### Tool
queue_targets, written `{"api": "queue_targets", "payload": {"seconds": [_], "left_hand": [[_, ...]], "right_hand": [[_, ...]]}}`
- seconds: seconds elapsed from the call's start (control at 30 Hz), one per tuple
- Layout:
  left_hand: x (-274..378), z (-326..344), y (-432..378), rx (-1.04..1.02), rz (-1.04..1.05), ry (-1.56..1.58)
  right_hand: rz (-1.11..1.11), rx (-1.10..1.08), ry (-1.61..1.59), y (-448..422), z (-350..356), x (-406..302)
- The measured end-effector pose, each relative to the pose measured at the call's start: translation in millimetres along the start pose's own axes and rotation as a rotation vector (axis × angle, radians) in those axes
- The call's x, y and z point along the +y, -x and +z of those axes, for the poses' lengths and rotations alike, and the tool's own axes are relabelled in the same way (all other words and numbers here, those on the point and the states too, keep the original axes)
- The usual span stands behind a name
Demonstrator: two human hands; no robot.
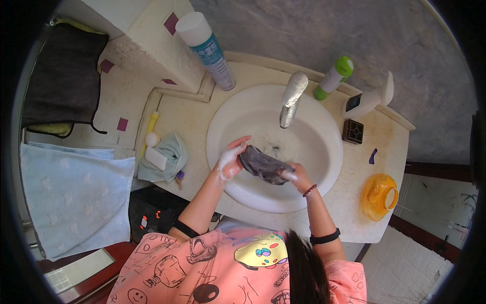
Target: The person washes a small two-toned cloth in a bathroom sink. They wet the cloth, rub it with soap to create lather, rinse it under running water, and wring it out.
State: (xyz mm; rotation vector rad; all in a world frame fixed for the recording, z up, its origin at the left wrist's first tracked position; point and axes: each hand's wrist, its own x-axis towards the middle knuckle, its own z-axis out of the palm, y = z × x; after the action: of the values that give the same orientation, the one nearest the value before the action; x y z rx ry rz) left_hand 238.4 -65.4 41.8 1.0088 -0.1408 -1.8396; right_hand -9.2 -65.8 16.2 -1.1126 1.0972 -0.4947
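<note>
A wet, dark grey sock-like cloth stretches between my two hands above the white oval sink basin. My left hand holds its left end, and some of those fingers are hidden by the cloth. White suds coat that palm and wrist. At the other end, my right hand grips the fabric, with foam on the thumb. Cloudy water with suds lies at the bottom of the basin, around the drain. Beyond the cloth, the chrome faucet reaches over the basin.
Left of the basin, a white soap bar rests on a pale green cloth. A tall spray can, a green-capped can and a white bottle line the back. At right are a brown box and an orange container.
</note>
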Motion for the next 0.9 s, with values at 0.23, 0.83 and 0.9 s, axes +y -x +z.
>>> {"api": "queue_targets", "payload": {"seconds": [0.23,0.83,0.9], "left_hand": [[-66,-23,-35,0.362,-0.013,-0.172],[-74,-4,-5,-0.13,-0.438,0.188],[-59,0,6,-0.022,-0.396,-0.142]], "right_hand": [[-0.48,0.483,0.071,-4,83,-16],[-0.191,0.395,0.698,-48,87,18],[-0.278,0.463,0.567,-58,63,24]]}}
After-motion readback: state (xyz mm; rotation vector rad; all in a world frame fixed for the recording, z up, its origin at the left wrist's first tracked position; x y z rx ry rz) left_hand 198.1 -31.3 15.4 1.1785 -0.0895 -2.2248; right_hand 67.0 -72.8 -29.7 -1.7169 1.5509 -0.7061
